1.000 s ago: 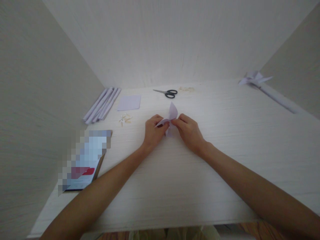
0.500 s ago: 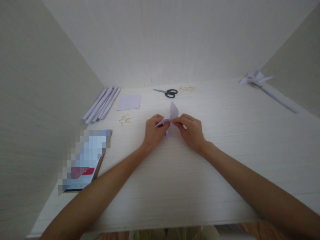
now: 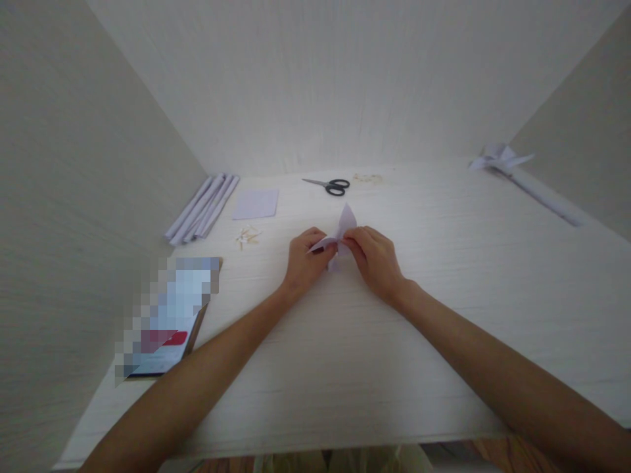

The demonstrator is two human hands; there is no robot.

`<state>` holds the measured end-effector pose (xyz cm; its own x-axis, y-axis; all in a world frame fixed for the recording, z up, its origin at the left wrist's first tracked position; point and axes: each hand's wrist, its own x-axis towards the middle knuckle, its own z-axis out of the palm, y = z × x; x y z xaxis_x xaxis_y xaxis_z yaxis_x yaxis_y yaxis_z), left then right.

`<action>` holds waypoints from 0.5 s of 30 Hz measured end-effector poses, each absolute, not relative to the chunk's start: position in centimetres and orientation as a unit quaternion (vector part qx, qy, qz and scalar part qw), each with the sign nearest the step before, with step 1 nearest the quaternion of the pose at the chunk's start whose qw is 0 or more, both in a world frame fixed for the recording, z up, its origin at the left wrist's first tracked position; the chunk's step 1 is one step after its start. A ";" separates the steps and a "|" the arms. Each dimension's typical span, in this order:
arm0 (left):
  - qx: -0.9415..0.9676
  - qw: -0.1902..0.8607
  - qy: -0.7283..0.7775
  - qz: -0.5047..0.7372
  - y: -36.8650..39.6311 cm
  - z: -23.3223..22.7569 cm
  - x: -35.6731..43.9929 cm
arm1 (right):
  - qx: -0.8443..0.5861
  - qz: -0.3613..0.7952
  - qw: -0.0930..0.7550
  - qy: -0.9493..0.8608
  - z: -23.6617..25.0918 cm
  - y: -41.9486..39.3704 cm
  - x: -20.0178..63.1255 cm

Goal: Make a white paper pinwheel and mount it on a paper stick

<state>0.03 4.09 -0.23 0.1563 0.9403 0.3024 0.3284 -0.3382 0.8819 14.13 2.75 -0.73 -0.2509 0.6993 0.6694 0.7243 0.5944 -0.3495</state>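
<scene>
Both hands pinch a folded-paper pinwheel (image 3: 348,221) on the near side of the scissors (image 3: 331,186).
The left hand (image 3: 307,264) is closed around the pinwheel's left part, thumb on top, with one pointed blade jutting over it; the right hand (image 3: 375,260) has its thumb and fingertips drawn together against the pinwheel near its middle, and anything smaller between those tips is too tiny to make out. Left of the scissors lie a square stack of paper (image 3: 255,204) and, farther left, rolled paper tubes (image 3: 202,207). Left of the scissors and nearer the person are small pale sticks (image 3: 248,237) and a tablet (image 3: 170,322), its screen partly pixelated. Well to the scissors' right lies a pinwheel on a paper stick (image 3: 542,190).
</scene>
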 end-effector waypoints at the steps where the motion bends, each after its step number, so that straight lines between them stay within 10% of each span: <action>1: 0.681 0.343 0.462 0.454 4.1 -0.2 0.0 | -0.454 -0.014 0.415 -0.788 -0.7 2.8 14.1; 15: 0.645 0.364 0.479 0.471 4.2 -0.3 0.0 | -0.482 0.140 0.487 -0.715 -0.7 3.2 14.2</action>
<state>0.00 4.23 -0.27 0.0964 0.9610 0.2593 0.2752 -0.2761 0.9209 14.20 3.17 -0.73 -0.0615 0.8248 0.5621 0.5528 0.4971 -0.6689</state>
